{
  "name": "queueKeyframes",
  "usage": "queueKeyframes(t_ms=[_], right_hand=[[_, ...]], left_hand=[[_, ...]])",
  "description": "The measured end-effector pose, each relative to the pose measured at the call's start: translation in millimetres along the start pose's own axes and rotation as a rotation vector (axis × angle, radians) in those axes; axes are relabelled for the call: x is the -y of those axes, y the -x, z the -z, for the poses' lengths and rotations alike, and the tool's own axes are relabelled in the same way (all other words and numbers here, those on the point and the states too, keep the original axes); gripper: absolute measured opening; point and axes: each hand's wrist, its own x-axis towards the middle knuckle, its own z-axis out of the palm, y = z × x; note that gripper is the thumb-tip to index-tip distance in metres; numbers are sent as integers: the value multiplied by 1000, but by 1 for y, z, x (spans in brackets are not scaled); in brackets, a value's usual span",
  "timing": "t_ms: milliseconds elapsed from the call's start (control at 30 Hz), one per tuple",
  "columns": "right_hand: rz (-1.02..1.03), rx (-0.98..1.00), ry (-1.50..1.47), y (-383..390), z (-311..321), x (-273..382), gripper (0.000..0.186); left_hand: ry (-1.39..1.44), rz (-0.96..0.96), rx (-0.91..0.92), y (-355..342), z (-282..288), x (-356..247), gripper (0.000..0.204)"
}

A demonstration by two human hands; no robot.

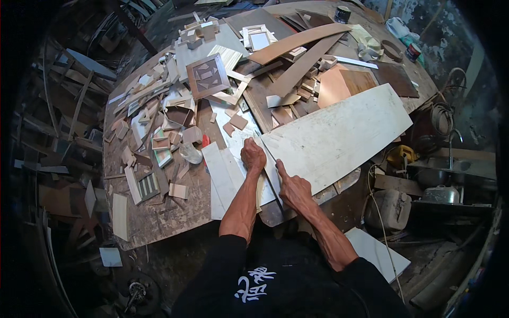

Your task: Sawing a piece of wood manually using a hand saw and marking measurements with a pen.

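My left hand (253, 155) is closed into a fist, pressing down on a pale laminate strip (228, 177) near the front of the workbench; whether it grips a small tool is hidden. My right hand (293, 189) lies beside it, forefinger stretched along a narrow light strip (269, 168) at the edge of a large white curved board (339, 139). Both forearms come up from the lower edge, in black sleeves.
The round workbench (159, 214) is littered with several laminate offcuts, a brown square inlay sample (208, 75), long curved brown strips (297, 42) and small tins (342, 13). A clear plastic cup (191, 153) lies left of my hands. Scrap wood surrounds the bench; a sink (442, 175) stands right.
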Motion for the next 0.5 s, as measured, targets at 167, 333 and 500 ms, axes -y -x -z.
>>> queueKeyframes(t_ms=[167,333,500], right_hand=[[-59,134,12,33,10,9,71],[-13,8,10,-1,-6,2,77],[-87,149,4,41,10,7,75]], left_hand=[[-14,9,-30,-1,0,3,26],[-31,32,42,-2,-2,3,26],[-1,41,12,-1,1,1,27]])
